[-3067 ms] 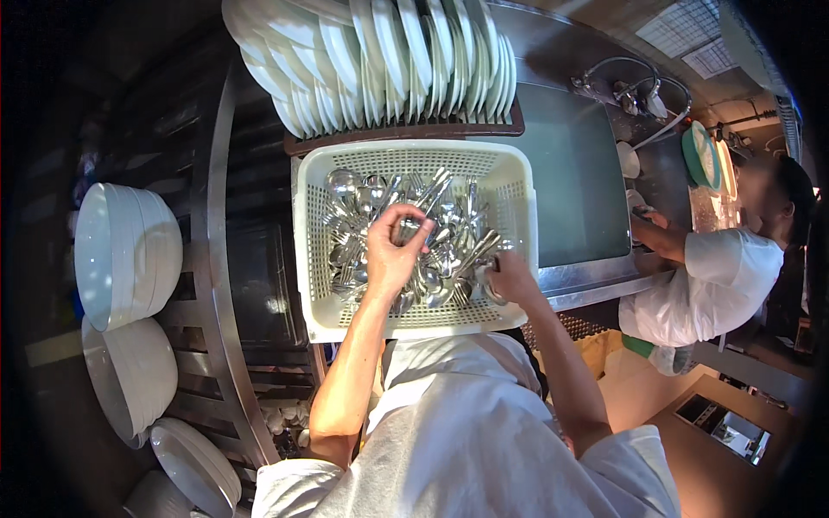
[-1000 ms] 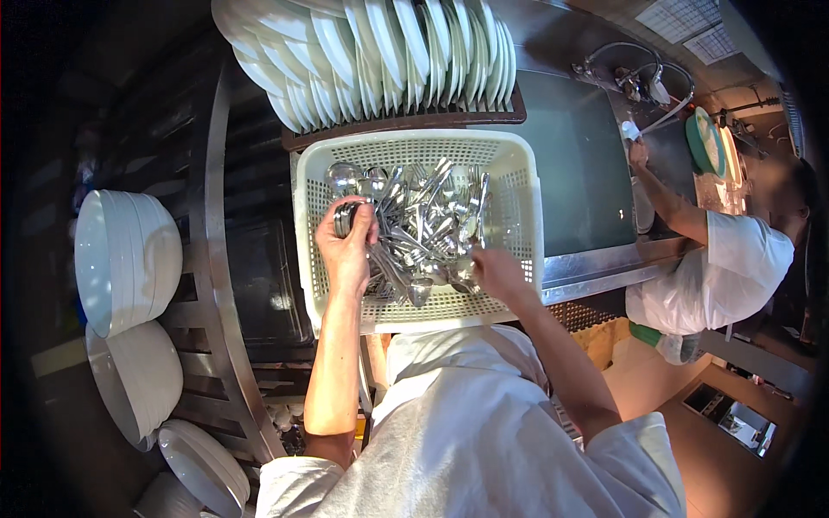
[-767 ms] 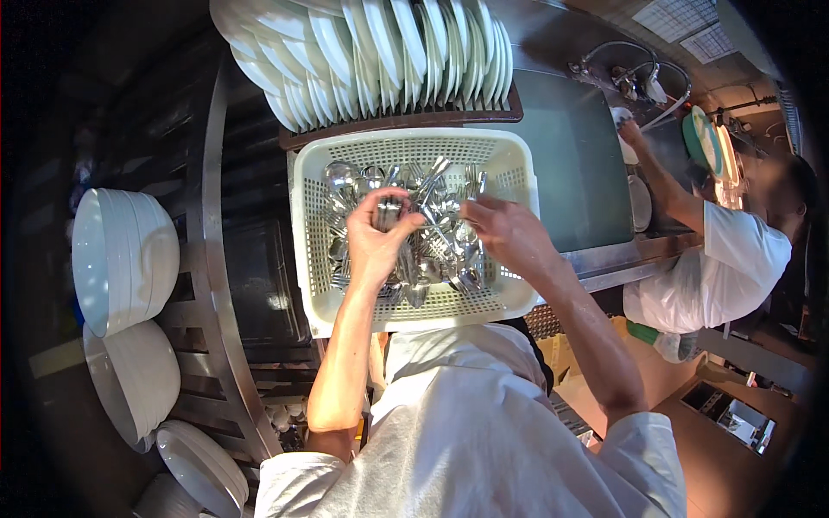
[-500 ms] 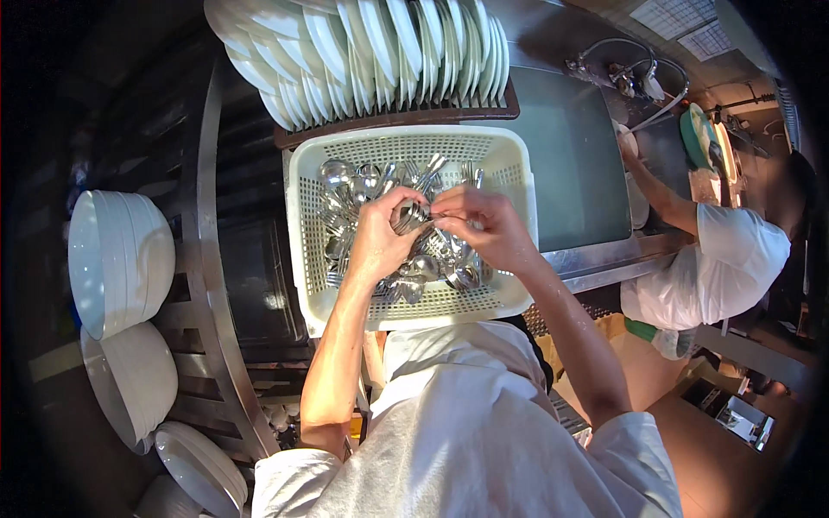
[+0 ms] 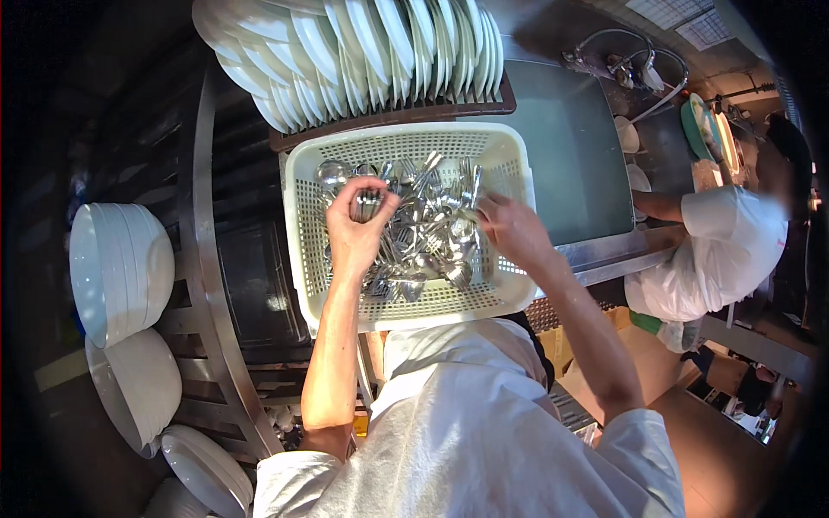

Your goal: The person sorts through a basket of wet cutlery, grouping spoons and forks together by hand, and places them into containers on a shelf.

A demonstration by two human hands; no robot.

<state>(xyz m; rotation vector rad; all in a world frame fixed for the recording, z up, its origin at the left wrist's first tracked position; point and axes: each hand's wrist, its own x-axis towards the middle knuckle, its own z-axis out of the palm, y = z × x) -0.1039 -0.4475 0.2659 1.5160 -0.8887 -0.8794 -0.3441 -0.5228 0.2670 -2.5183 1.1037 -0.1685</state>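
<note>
A cream perforated plastic basket [image 5: 414, 321] stands in front of me with a loose heap of metal spoons and forks [image 5: 423, 233] in it. Over the left part of the heap, my left hand [image 5: 356, 233] is closed round a small bunch of cutlery [image 5: 369, 204]. Its fingers hide most of those pieces, so their kind is unclear. My right hand [image 5: 518, 231] is over the right side of the basket, fingers bent and slightly blurred. Its fingertips are close beside an upright metal handle [image 5: 476, 183]; whatever they pinch is hidden.
White plates [image 5: 371, 60] stand on edge in a brown rack [image 5: 397, 118] beyond the basket. A water-filled sink [image 5: 570, 155] lies to the right, with a co-worker [image 5: 717, 250] beside it. Stacked white bowls [image 5: 121, 272] sit at left by a metal rail [image 5: 205, 224].
My hands have moved apart from the middle of the basket. The left went left with the bunch of cutlery, the right went to the right side. The co-worker's arm has drawn back.
</note>
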